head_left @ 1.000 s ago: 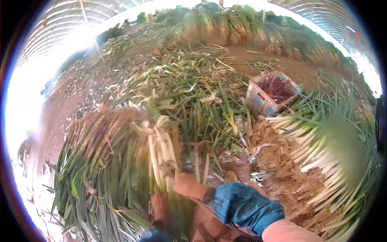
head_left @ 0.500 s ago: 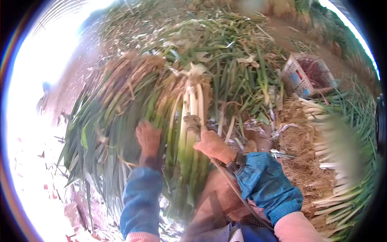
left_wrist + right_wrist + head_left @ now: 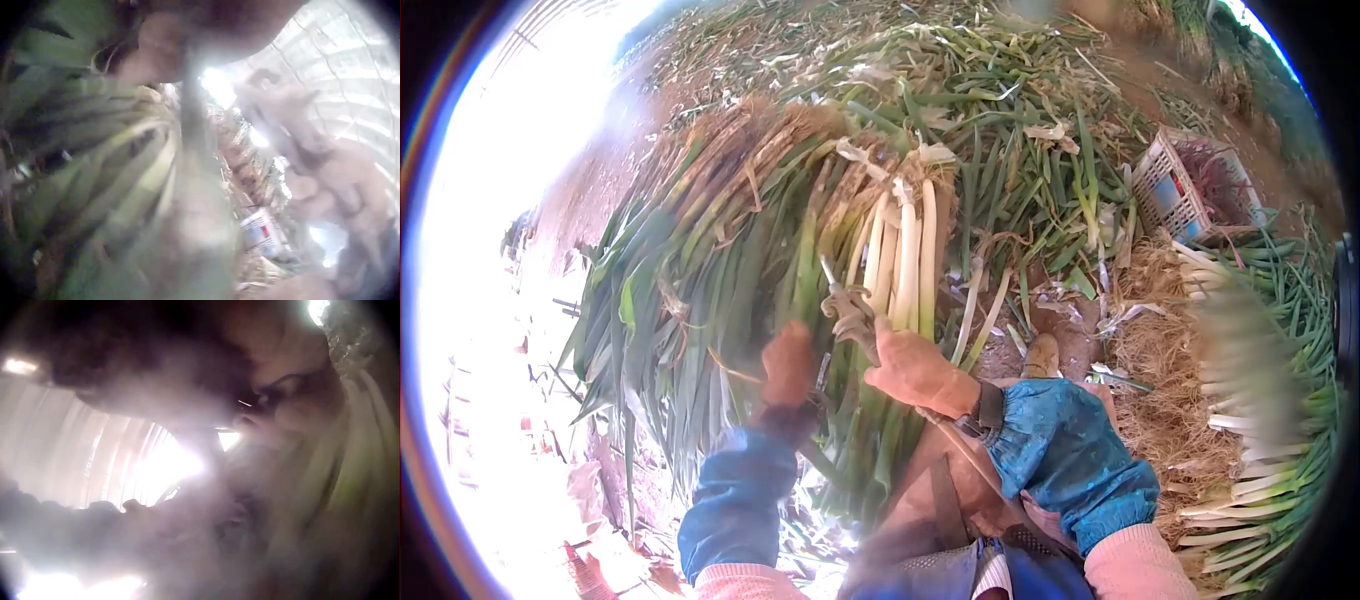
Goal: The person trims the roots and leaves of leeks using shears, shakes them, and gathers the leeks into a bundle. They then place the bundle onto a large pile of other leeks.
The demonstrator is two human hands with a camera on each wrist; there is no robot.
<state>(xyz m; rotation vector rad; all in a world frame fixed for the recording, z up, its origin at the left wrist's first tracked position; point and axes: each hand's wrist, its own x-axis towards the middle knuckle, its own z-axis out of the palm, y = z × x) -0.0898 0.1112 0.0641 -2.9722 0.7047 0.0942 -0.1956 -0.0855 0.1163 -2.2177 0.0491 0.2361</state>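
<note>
In the head view my left hand [image 3: 788,365] is curled round the leaves of a green onion at the right side of a thick pile of green onions [image 3: 710,240]. A blurred stalk [image 3: 194,156] runs from that hand in the left wrist view. Close beside it, my right hand [image 3: 920,370] grips a grey blow gun [image 3: 852,315] with a thin metal tip, its hose [image 3: 975,455] trailing toward my lap. Several peeled green onions [image 3: 905,250] with white shafts lie just beyond the right hand. The right wrist view is dark and blurred.
Loose stripped leaves [image 3: 1020,150] heap up ahead. A white plastic crate [image 3: 1175,185] with reddish strands stands to the right. Below it, a row of cleaned green onions [image 3: 1250,490] lies with roots [image 3: 1150,370] toward me. A shoe [image 3: 1041,356] shows near the middle.
The left hand lay spread on the leaves half a second ago; now it is curled and nearer the right hand. The blow gun has swung left, away from the white shafts. The head view has tilted down.
</note>
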